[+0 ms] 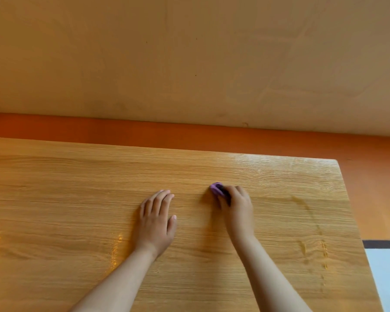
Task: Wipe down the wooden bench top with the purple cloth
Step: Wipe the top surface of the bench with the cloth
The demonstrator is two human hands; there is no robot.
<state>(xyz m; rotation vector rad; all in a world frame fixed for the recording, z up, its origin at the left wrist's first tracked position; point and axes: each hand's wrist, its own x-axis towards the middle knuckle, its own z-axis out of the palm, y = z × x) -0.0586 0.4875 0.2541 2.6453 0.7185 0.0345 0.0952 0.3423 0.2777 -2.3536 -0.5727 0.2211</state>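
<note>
2 hands rest on our desk (54, 199): the left hand (155, 217) lies flat with fingers straight at frame centre, while just right of it our right hand (236, 206) grips the bunched purple cloth (216, 189), unwiped wood beyond.

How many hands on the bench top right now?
2. The left hand lies flat, palm down, mid-bench; the right hand, just beside it, grips the bunched purple cloth against the wooden bench top. None look hidden.

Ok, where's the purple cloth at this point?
In the head view the purple cloth is bunched in the right hand, on the wooden bench top right of centre; the flat left hand rests just to its left.
</note>
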